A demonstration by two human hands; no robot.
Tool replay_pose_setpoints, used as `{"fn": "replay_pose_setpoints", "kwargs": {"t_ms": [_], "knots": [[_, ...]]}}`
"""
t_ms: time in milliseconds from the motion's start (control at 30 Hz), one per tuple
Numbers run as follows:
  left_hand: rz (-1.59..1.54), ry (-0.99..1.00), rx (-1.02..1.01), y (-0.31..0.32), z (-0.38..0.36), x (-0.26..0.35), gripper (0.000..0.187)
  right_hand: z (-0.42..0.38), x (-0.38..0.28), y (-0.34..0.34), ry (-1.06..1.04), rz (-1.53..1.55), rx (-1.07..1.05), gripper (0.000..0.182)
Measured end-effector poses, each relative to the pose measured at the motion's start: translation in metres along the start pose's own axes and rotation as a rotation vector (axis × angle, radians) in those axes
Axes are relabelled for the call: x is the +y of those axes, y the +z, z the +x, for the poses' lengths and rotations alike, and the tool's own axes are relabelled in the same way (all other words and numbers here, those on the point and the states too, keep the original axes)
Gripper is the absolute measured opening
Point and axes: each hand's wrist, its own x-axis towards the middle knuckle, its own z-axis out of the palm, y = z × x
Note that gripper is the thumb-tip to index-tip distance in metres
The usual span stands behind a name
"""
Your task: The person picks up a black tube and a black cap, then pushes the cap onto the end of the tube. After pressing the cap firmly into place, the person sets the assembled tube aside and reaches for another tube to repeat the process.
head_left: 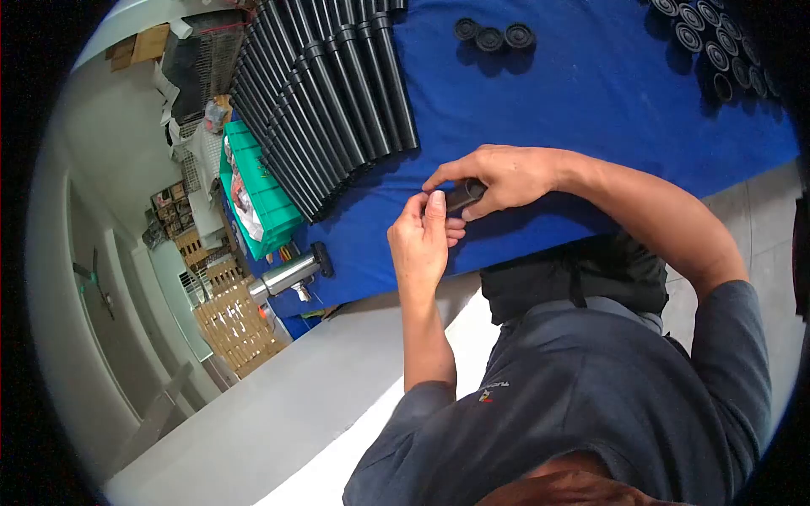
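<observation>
Both hands meet over the near edge of the blue cloth. My left hand (424, 240) has its thumb and fingers closed round one end of a short dark cylindrical piece (458, 197). At the piece's other end, my right hand (506, 181) pinches it between thumb and fingers, with the open round end facing that hand. Beyond my hands, three round black caps (489, 39) sit together on the cloth. Long black tubes (337, 93) lie side by side in a stack at the upper left.
A green crate (268, 199) with white items stands left of the tubes. Near it, a silver cylinder with a black end (291, 274) lies at the table edge. Several round black parts (717, 52) are grouped at the upper right of the blue cloth (574, 93).
</observation>
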Motion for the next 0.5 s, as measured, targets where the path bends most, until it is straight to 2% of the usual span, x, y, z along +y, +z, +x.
{"fn": "replay_pose_setpoints", "kwargs": {"t_ms": [133, 233, 267, 367, 400, 467, 500], "knots": [[-0.015, 0.066, 0.030, 0.000, 0.001, -0.005, 0.047, -0.002, -0.010, -0.007, 0.094, 0.110, -0.037, 0.059], [-0.139, 0.169, 0.156, -0.001, -0.008, -0.025, 0.040, -0.003, -0.008, -0.007, 0.108, 0.094, -0.012, 0.060], [-0.203, 0.129, 0.144, -0.002, -0.011, -0.037, 0.041, -0.003, -0.007, -0.006, 0.097, 0.078, 0.002, 0.060], [-0.814, -0.224, -0.178, 0.000, -0.017, -0.065, 0.049, -0.001, -0.019, -0.010, 0.202, 0.036, -0.046, 0.062], [-0.889, -0.252, -0.305, 0.000, -0.014, -0.066, 0.056, 0.001, -0.016, -0.008, 0.139, 0.043, -0.022, 0.062], [-1.104, -0.253, -0.168, 0.013, -0.012, -0.062, 0.054, 0.000, -0.006, -0.004, 0.016, 0.058, 0.031, 0.062], [-1.208, -0.252, -0.102, 0.016, -0.011, -0.057, 0.053, -0.001, -0.007, -0.004, 0.008, 0.057, -0.013, 0.063]]}}
